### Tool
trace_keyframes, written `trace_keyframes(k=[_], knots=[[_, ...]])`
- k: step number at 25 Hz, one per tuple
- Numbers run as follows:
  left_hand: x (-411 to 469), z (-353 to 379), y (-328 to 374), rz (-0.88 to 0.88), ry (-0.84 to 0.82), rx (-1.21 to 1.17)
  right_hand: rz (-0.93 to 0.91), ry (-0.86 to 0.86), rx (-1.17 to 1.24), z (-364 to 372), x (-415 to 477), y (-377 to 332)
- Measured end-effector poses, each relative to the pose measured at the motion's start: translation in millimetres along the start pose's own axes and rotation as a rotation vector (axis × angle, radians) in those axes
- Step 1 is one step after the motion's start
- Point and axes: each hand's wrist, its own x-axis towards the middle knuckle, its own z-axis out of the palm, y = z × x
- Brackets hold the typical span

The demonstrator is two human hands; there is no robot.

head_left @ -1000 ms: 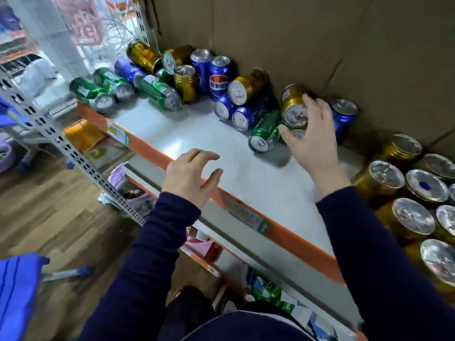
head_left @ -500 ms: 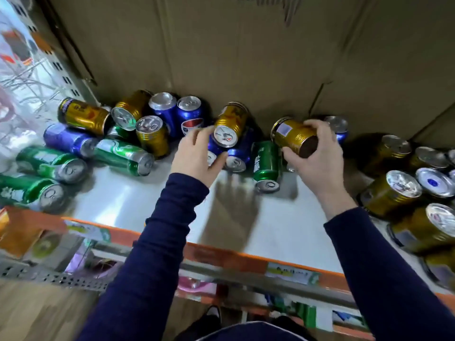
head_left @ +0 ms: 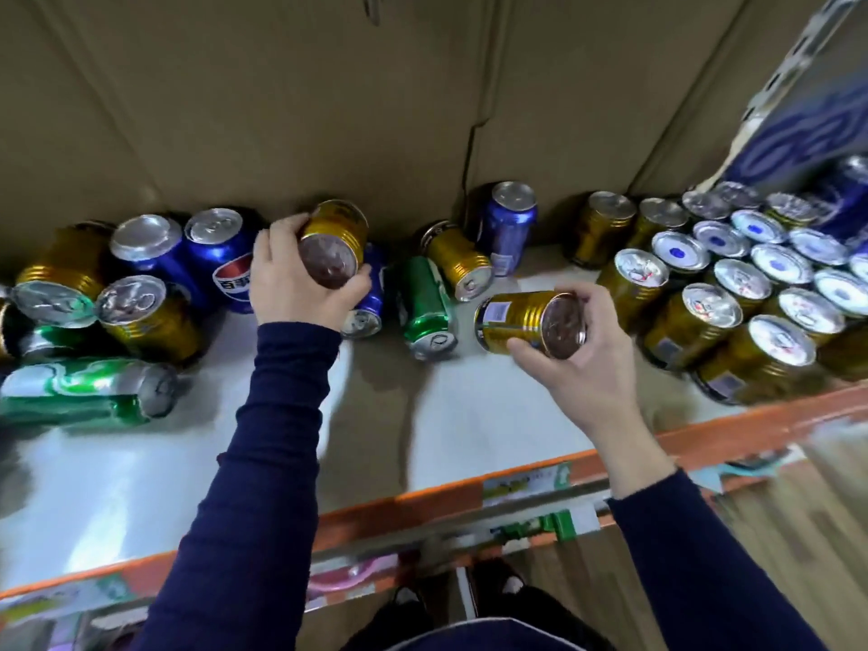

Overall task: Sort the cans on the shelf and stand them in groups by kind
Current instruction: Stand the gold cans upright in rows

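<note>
The left hand (head_left: pixel 300 284) reaches to the back of the white metal shelf with an orange front edge (head_left: pixel 469 444). Its fingers (head_left: pixel 282 230) are curled round a gold ribbed metal can (head_left: pixel 336 237), gripping it. This can is tilted, with its dark end turned towards the camera, and sits close to the brown cardboard back wall (head_left: pixel 329 110). A blue Pepsi can (head_left: pixel 225 265) stands just beside it on the left.

The right hand (head_left: pixel 577 368) is nearer the front. Its fingers (head_left: pixel 594 300) and thumb clasp a second gold ribbed metal can (head_left: pixel 521 321), which is held on its side over the middle of the shelf, dark end towards the camera. I cannot tell whether it touches the shelf.

Between the two hands a green can (head_left: pixel 430 307) lies on its side, with a loose gold can (head_left: pixel 458 260) lying against it and a dark blue can (head_left: pixel 509 223) upright behind.

On the right, a cluster of upright gold cans with silver tops (head_left: pixel 695 317) stands packed together. On the left, a heap of mixed gold, blue and green cans (head_left: pixel 141 312) is jumbled. One long green can (head_left: pixel 84 392) lies on its side at the front of it.

Both arms wear dark navy sleeves (head_left: pixel 244 486).
</note>
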Motion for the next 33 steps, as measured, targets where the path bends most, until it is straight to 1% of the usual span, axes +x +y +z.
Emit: trace_keyframes(k=[2, 4, 6, 9, 14, 16, 20, 23, 28, 30, 33], knots=[[-10, -1, 22, 0.037, 0.028, -0.099, 0.03, 0.036, 0.038, -13, -6, 6], [-20, 2, 53, 0.027, -0.009, -0.242, 0.027, 0.072, 0.074, -32, -10, 11], [-30, 7, 84, 0.071, -0.089, -0.338, 0.019, 0.106, 0.064, -56, -14, 16], [-56, 26, 129, 0.224, -0.241, -0.385, 0.02, 0.16, 0.051, -100, -26, 27], [-119, 75, 226, 0.26, -0.407, -0.614, 0.002, 0.202, 0.05, -197, -43, 64], [-141, 90, 262, 0.238, -0.432, -0.701, 0.008, 0.219, 0.052, -235, -47, 80], [-191, 129, 336, 0.266, -0.428, -0.763, 0.036, 0.256, 0.054, -320, -57, 119], [-223, 159, 378, 0.253, -0.506, -0.784, 0.07, 0.303, 0.055, -369, -64, 147], [-250, 215, 430, 0.307, -0.634, -0.74, 0.137, 0.39, 0.085, -420, -61, 192], [-252, 243, 448, 0.302, -0.659, -0.726, 0.165, 0.402, 0.081, -434, -48, 212], [-248, 280, 468, 0.278, -0.668, -0.734, 0.155, 0.385, 0.038, -452, -21, 238]])
